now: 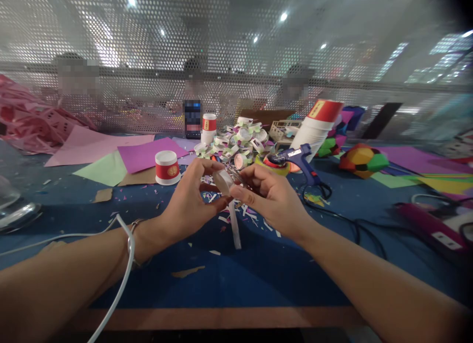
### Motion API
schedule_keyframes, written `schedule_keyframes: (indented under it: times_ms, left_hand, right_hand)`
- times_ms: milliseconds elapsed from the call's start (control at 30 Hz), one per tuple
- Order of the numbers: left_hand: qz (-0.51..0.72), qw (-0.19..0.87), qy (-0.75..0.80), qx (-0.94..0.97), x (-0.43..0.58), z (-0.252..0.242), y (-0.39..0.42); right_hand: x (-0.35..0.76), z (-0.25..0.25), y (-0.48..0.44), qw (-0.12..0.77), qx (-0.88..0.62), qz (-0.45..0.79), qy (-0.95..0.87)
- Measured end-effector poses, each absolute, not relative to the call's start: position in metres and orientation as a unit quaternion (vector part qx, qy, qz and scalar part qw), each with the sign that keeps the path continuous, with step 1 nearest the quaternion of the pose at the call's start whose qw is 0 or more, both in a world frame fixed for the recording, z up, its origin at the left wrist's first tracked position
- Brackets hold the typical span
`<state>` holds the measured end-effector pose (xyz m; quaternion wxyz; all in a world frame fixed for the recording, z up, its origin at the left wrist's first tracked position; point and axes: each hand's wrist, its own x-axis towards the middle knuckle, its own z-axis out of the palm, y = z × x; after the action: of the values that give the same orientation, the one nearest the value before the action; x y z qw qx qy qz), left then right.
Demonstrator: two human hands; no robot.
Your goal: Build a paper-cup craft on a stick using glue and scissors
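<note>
My left hand (pixel 192 197) is closed around a small white paper cup piece (pixel 222 181), held above the blue table (pixel 258 274). My right hand (pixel 268 195) pinches a pair of scissors (pixel 238 176) whose blades meet the cup's edge. A long white paper strip (pixel 234 224) hangs down from the cup to the table. Both hands are close together at the middle of the view.
Behind the hands lies a heap of cut cup pieces (pixel 236 141), a red-and-white cup (pixel 167 167), a stack of cups (pixel 318 126), a blue glue gun (pixel 295 158) with its black cord, coloured paper sheets (pixel 144 153) and a paper polyhedron (pixel 364 160). People sit behind a perforated screen.
</note>
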<state>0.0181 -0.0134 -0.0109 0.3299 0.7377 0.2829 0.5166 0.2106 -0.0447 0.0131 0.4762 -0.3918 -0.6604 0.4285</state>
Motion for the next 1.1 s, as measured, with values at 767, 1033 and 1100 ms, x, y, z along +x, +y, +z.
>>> schedule_keyframes:
  times_ms: [767, 1033, 1100]
  left_hand:
    - [0.524, 0.63, 0.291, 0.495, 0.018, 0.008, -0.013]
    - [0.519, 0.615, 0.271, 0.527, 0.015, 0.004, -0.011]
    - [0.508, 0.611, 0.27, 0.544, 0.015, 0.003, -0.01]
  right_hand:
    - [0.221, 0.015, -0.041, 0.447, -0.411, 0.364, -0.706]
    - [0.223, 0.012, -0.042, 0.411, -0.441, 0.311, -0.735]
    - [0.222, 0.012, -0.043, 0.41, -0.436, 0.311, -0.738]
